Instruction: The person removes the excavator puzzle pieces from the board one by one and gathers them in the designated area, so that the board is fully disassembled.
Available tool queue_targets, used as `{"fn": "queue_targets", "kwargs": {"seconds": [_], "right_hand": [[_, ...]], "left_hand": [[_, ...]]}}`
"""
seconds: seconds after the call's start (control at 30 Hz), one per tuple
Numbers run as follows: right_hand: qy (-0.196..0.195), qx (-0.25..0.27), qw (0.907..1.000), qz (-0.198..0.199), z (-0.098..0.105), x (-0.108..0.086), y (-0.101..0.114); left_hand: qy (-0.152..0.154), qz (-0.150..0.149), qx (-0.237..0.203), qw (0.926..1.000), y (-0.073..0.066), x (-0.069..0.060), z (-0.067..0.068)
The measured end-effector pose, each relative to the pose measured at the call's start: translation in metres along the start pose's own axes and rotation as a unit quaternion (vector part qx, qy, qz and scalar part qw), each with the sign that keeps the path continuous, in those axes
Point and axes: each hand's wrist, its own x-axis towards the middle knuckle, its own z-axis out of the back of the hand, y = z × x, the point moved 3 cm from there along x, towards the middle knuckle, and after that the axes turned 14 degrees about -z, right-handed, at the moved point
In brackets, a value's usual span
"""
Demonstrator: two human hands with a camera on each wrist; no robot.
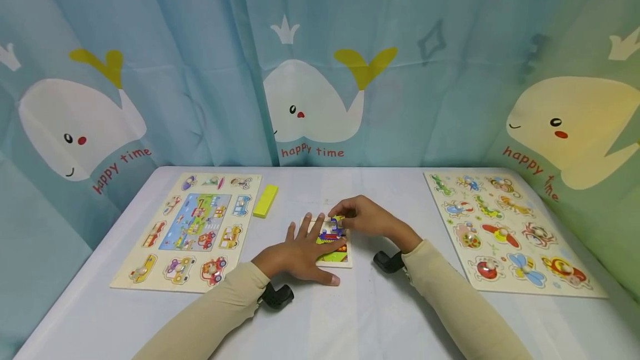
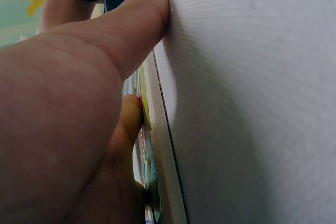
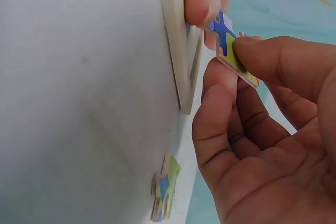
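Note:
A small jigsaw board (image 1: 336, 264) with a pale frame and a colourful picture lies on the table in the head view. My left hand (image 1: 302, 251) rests across its left side, fingers spread and straight. In the left wrist view the thumb (image 2: 131, 27) reaches past the board's edge onto the tabletop. My right hand (image 1: 372, 218) is at the board's upper right corner. Its thumb and fingers pinch a blue and yellow-green jigsaw piece (image 3: 227, 48), tilted in the right wrist view. A left fingertip (image 3: 202, 3) is close to that piece; I cannot tell if they touch.
Another jigsaw piece (image 3: 166, 187) lies on the table in the right wrist view. A yellow block (image 1: 265, 201) is left of the board. Large knobbed puzzles stand at either side, vehicles (image 1: 117, 281) left and insects (image 1: 595, 292) right. A blue whale-print curtain (image 1: 215, 99) hangs behind.

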Motion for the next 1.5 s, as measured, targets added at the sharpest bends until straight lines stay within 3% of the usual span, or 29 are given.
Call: {"fn": "queue_targets", "kwargs": {"seconds": [0.83, 1.17, 1.5], "right_hand": [[-0.031, 0.036, 0.9978, -0.045, 0.043, -0.020, -0.013], [-0.014, 0.052, 0.9968, -0.060, 0.062, -0.030, -0.029], [-0.007, 0.034, 0.9958, -0.084, 0.090, -0.050, -0.050]], "left_hand": [[-0.007, 0.006, 0.006, 0.9999, 0.000, 0.001, -0.001], [-0.005, 0.002, 0.004, 1.0000, -0.001, 0.001, -0.002], [-0.016, -0.002, -0.004, 0.9999, -0.002, -0.001, -0.002]]}}
